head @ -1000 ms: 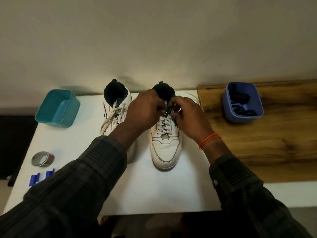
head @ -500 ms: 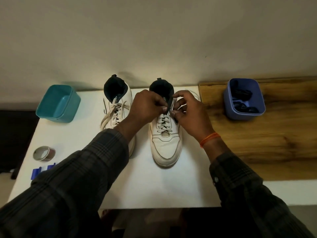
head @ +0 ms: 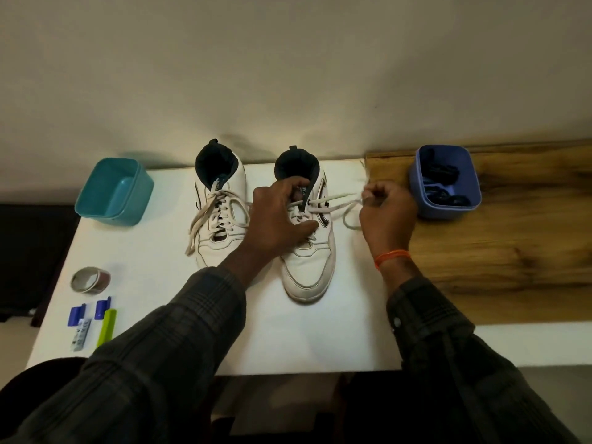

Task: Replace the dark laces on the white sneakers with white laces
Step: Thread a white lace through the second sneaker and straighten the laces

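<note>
White lace (head: 336, 200) in right grip (head: 386, 208) (taut)

You wear a dark long-sleeved shirt of faint plaid weave (head: 179, 341), its cuffs ending at both wrists. A small pale button (head: 396, 321) sits on your right cuff. A thin orange thread band (head: 391, 256) circles your right wrist.

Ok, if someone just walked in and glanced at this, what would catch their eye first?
Probably the two hands at the centre: the left hand steadies the right-side sneaker while the right hand pulls its white lace out sideways. Next, the other sneaker beside it, already laced white, and the two tubs at the edges: teal on the left, blue holding dark laces on the right.
</note>
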